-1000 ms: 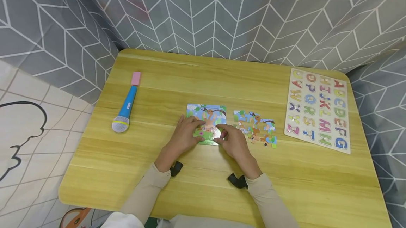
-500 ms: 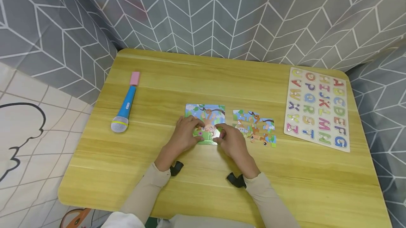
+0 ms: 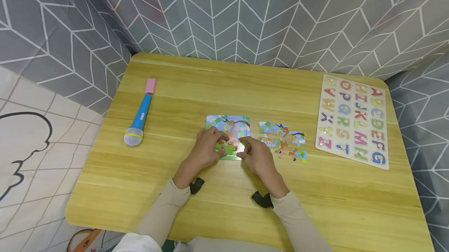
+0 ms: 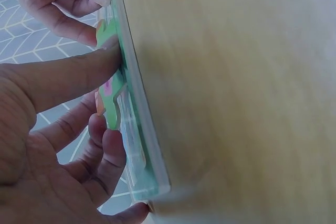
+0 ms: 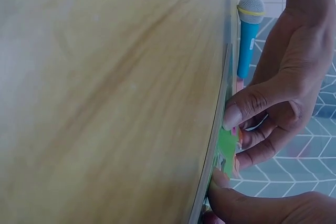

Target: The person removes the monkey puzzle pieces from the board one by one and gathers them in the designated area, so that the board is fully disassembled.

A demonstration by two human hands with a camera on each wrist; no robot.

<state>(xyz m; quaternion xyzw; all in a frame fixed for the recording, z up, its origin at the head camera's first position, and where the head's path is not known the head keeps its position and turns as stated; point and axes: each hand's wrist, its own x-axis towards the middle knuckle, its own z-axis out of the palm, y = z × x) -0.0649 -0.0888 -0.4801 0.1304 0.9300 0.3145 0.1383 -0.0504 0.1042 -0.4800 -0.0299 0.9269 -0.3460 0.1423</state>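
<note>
In the head view my left hand (image 3: 205, 147) lies over the left half of a square picture puzzle board (image 3: 236, 121). Its thumb and fingers pinch a green puzzle piece (image 4: 109, 85) with a pink flower, which is raised and tilted off the board in the left wrist view. My right hand (image 3: 258, 155) is at the board's right side, thumb and forefinger spread apart. Its thumb rests by the board's near edge, and a fingertip is right at the piece's right end. A small reddish patch shows under the right fingers, mostly hidden.
A cluster of joined puzzle pieces (image 3: 282, 141) lies right of the board. The alphabet board (image 3: 352, 121) is at the far right, and a blue toy microphone (image 3: 141, 113) with a pink block (image 3: 150, 86) at the left. All sit on a wooden table (image 3: 224, 213).
The green puzzle piece has come up from the board in my left fingers, which have shifted slightly right. My right hand has stayed nearly still.
</note>
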